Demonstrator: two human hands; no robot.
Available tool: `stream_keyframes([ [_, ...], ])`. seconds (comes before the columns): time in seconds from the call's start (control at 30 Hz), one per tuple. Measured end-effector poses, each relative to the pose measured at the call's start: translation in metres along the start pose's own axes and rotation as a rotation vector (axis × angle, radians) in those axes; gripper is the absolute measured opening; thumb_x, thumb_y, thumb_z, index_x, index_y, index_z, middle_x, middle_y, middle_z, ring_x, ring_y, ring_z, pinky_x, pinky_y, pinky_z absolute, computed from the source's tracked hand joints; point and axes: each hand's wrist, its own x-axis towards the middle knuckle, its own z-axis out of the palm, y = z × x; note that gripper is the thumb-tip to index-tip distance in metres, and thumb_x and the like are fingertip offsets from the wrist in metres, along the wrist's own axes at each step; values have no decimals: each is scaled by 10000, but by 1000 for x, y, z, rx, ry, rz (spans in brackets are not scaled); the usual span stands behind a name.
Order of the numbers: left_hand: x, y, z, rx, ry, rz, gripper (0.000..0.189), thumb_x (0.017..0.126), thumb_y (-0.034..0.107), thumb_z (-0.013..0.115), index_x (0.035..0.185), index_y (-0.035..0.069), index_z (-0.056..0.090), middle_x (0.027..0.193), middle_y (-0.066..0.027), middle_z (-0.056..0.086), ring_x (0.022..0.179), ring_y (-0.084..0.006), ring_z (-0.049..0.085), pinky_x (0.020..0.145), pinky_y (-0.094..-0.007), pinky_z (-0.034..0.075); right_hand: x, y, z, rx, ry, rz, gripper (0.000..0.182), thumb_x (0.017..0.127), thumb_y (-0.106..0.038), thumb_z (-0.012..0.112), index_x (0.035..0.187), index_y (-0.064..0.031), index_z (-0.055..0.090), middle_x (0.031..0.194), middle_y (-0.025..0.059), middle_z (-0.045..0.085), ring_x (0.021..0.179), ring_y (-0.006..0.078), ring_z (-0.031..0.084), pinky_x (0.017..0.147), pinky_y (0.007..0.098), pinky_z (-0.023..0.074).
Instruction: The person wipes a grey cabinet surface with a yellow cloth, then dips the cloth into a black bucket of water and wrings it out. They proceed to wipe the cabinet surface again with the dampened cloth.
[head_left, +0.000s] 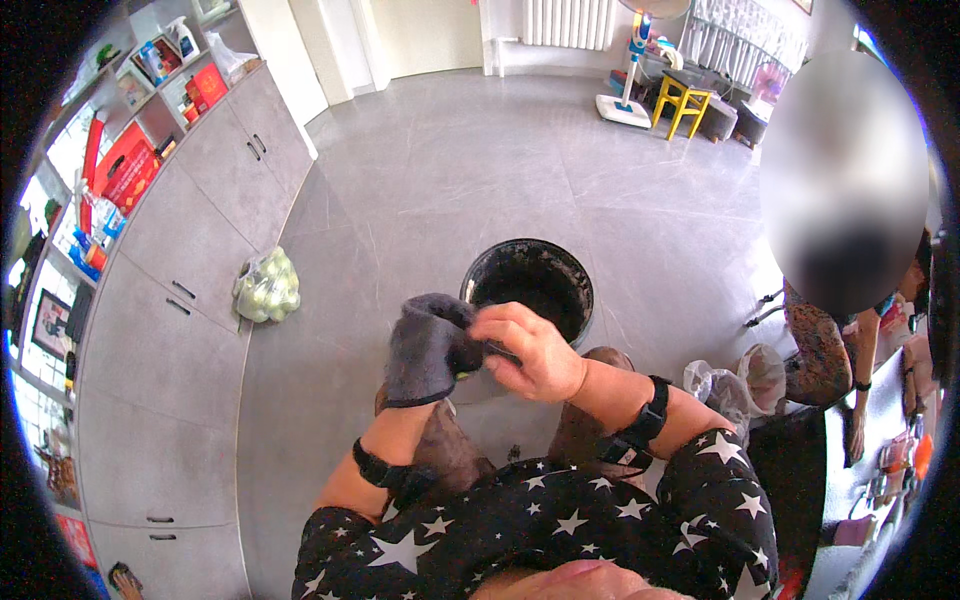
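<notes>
A dark grey knit glove (424, 349) covers my left hand (435, 337), which is bent with its fingers toward the right. My bare right hand (529, 352) meets the gloved fingers, its own fingers curled and thumb underneath. Something dark shows between that thumb and the fingers; whether it is part of the glove or a separate thing is unclear. A small yellow-green patch peeks out below the gloved fingers. Just beyond both hands stands a round black bucket (529, 292) on the floor, its inner wall stained and its bottom dark.
Grey cabinets (180, 300) line the left, with a bag of pale green produce (268, 289) beside them. Plastic bags (739, 379) lie right of my knees. A blurred person sits at right, an arm (862, 375) lowered. Farther back are a yellow-legged stool (682, 97) and a fan base (624, 111).
</notes>
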Motion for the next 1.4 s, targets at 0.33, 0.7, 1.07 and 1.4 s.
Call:
stream_keyframes([
  [0.33, -104, 119, 21, 384, -198, 687, 194, 630, 81, 752, 780, 77, 628, 753, -73, 597, 714, -237, 573, 651, -294, 469, -48, -14, 21, 365, -330, 72, 489, 868, -241, 638, 1283, -23, 495, 1318, 98, 513, 1165, 244, 518, 1007, 350, 389],
  [0.7, -131, 33, -25, -141, -179, 864, 488, 835, 107, 632, 1285, 23, 466, 1294, -166, 509, 1098, -274, 555, 880, -355, 480, -24, -45, -6, 270, -580, 475, 539, 853, -288, 638, 1303, -44, 468, 1306, 106, 505, 1188, 254, 490, 1034, 365, 374],
  [1.07, -131, -19, -49, 493, -77, 9, 242, 881, 123, 534, 1109, 49, 559, 1112, -105, 609, 1041, -265, 589, 822, -356, 496, 24, -80, 61, -185, -725, -92, 501, 773, -302, 662, 1192, -48, 556, 1194, 138, 570, 1103, 311, 536, 981, 395, 415],
  [1.4, -151, -49, -47, 568, -358, -336, 245, 871, 130, 544, 1102, 53, 567, 1095, -106, 616, 1029, -266, 595, 828, -360, 495, 46, -121, 103, -218, -658, -362, 483, 687, -339, 682, 1081, -64, 627, 1107, 161, 606, 1063, 349, 551, 979, 427, 411],
])
